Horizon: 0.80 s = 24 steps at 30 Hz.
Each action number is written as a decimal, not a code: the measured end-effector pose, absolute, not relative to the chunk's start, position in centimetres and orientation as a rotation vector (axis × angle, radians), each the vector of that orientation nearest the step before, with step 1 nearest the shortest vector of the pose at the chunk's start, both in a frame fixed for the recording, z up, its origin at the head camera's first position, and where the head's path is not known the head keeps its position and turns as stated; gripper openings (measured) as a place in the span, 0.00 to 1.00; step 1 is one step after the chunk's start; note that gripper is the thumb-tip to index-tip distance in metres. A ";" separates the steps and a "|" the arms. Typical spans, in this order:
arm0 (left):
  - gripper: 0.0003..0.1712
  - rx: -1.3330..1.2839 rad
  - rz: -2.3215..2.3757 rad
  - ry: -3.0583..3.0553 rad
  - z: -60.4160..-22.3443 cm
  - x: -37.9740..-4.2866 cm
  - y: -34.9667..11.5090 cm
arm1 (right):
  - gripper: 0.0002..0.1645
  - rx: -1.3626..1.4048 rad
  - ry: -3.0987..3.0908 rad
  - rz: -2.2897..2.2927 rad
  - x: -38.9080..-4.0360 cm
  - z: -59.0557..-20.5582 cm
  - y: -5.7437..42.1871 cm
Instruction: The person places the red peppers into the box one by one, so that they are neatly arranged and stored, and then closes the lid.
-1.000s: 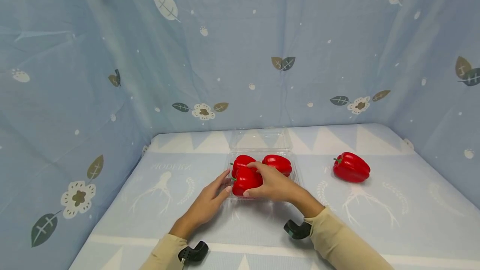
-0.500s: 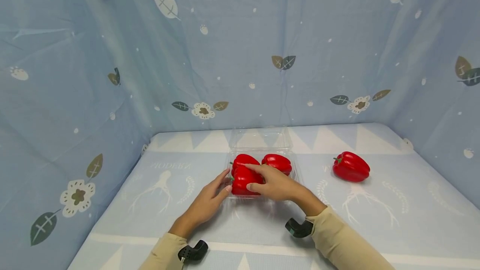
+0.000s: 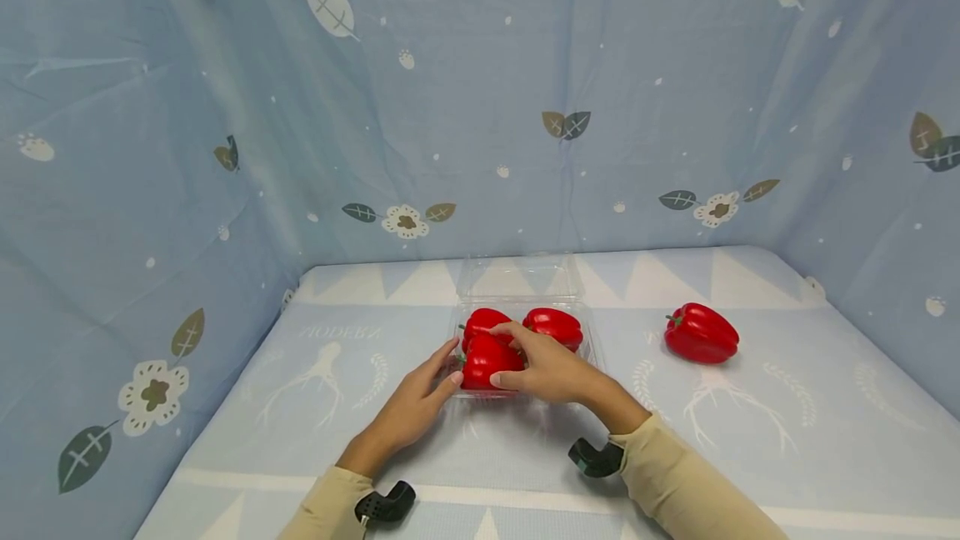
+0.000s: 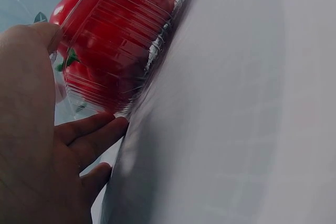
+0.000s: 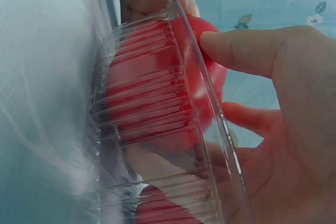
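Note:
A red bell pepper [image 3: 486, 365] lies at the front left inside a clear plastic clamshell box [image 3: 597, 354], its green stem to the left. My right hand [image 3: 553, 372] holds it from the right, thumb in front and fingers over the far side; the right wrist view shows the thumb against the pepper [image 5: 152, 72] above the rim. My left hand [image 3: 412, 408] touches the box's left wall with fairly straight fingers, its thumb near the rim. Behind are two more peppers in the box, one at the back left [image 3: 480, 322] and one at the back right [image 3: 555, 327].
The box's clear lid [image 3: 519, 278] stands open toward the back of the table. Another red bell pepper [image 3: 701, 334] lies on the patterned tablecloth [image 3: 780, 457] to the right. Blue printed curtains [image 3: 480, 90] enclose the back and sides.
The front pepper has shifted slightly left within the box. My right thumb and fingers have changed position a little on it. My left hand has stayed nearly still.

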State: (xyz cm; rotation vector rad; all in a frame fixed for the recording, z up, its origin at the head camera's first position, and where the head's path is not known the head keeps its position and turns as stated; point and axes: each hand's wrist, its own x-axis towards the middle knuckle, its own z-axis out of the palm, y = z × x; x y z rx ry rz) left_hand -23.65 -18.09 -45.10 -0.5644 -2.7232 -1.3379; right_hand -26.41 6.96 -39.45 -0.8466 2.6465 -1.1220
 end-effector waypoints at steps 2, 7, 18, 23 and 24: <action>0.37 -0.563 -1.340 -2.724 -45.1 -23.6 -18.1 | 0.36 -0.842 2.655 -1.133 -26.5 -39.5 6.9; 0.37 -0.562 -1.339 -2.724 -45.0 -23.6 -18.1 | 0.34 -0.872 2.683 -1.117 -26.5 -39.5 6.9; 0.38 -0.545 -1.317 -2.740 -45.1 -23.6 -18.1 | 0.35 -0.903 2.696 -1.106 -26.5 -39.7 6.7; 0.37 -0.550 -1.326 -2.737 -45.1 -23.7 -18.1 | 0.34 -0.921 2.723 -1.069 -26.5 -39.8 6.6; 0.38 -0.552 -1.327 -2.737 -45.1 -23.7 -18.1 | 0.34 -0.924 2.728 -1.058 -26.4 -39.8 6.5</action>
